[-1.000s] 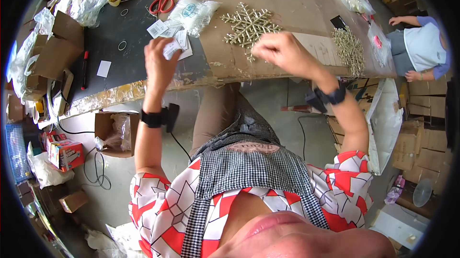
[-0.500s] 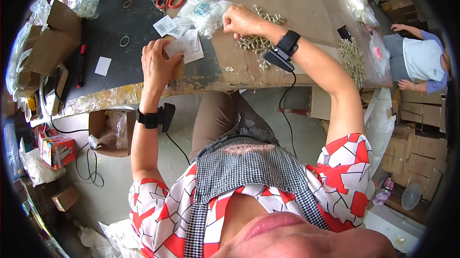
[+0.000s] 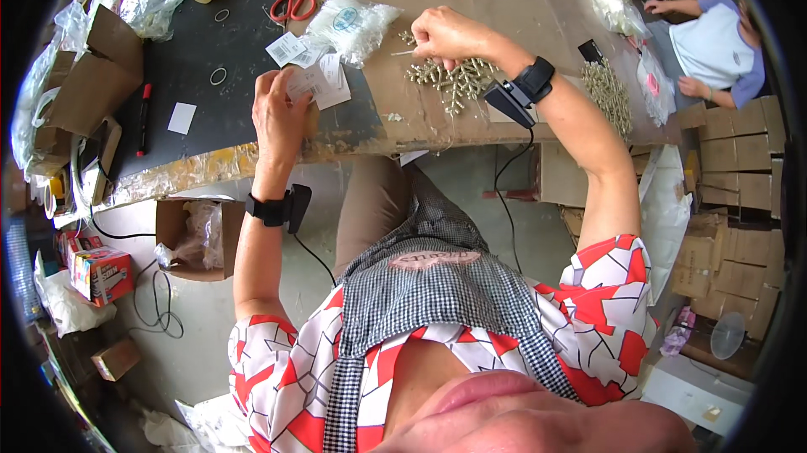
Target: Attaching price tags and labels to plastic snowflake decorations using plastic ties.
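Observation:
My left hand is closed on a white printed paper tag, which it holds at the table's front, beside several more loose tags. My right hand has its fingers pinched together; a thin pale strand sticks out to the left of them. Just below that hand lies a gold, glittery snowflake ornament, partly covered by the hand. Between my hands, farther back, a clear plastic bag full of fine white strands rests on the table.
Red-handled scissors lie behind the tags. At the left are a red and black marker, a white card and an open cardboard box. Another glittery ornament lies at right, with a co-worker beyond.
My right hand has moved right, away from the bag of strands, and a thin strand now shows at its fingers. My left hand stays at the tags. The co-worker has shifted.

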`<state>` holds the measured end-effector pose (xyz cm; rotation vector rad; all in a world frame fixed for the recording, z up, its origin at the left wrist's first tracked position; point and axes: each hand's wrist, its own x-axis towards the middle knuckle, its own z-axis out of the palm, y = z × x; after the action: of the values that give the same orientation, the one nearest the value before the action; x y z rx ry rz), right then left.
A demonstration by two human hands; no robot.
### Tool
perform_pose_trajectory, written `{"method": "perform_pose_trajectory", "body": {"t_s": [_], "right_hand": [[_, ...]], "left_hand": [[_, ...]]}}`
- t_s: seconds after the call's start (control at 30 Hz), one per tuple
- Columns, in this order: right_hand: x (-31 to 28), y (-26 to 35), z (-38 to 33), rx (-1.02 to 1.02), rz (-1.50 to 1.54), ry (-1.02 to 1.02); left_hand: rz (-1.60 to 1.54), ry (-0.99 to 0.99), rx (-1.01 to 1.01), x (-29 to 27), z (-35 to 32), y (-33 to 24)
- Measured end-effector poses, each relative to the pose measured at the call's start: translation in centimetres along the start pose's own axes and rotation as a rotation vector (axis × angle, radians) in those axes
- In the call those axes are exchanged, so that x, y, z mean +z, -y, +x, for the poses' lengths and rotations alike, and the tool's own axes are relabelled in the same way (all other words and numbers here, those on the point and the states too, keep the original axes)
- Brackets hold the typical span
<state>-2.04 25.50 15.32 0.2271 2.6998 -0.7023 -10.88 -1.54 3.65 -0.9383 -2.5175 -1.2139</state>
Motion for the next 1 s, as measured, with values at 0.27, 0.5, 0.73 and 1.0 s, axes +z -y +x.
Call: {"method": "perform_pose_trajectory", "body": {"t_s": [0.27, 0.5, 0.73, 1.0], "right_hand": [[3.5, 0.4, 1.6, -0.141, 0.669, -0.097], [7.0, 3.7, 5.5, -0.139, 0.951, -0.032], [7.3, 4.7, 6.3, -0.185, 0.865, 0.095], [6.9, 4.0, 7.1, -0.136, 0.923, -0.023]], "left_hand": [[-0.633, 0.051, -0.387, -0.5, 0.6, 2.1], [-0.943, 0.157, -0.440, -1.0, 0.7, 1.5], [-0.983, 0.104, -0.470, -1.6, 0.3, 1.6], [-0.852, -0.051, -0.437, -2.5, -0.1, 3.4]]}}
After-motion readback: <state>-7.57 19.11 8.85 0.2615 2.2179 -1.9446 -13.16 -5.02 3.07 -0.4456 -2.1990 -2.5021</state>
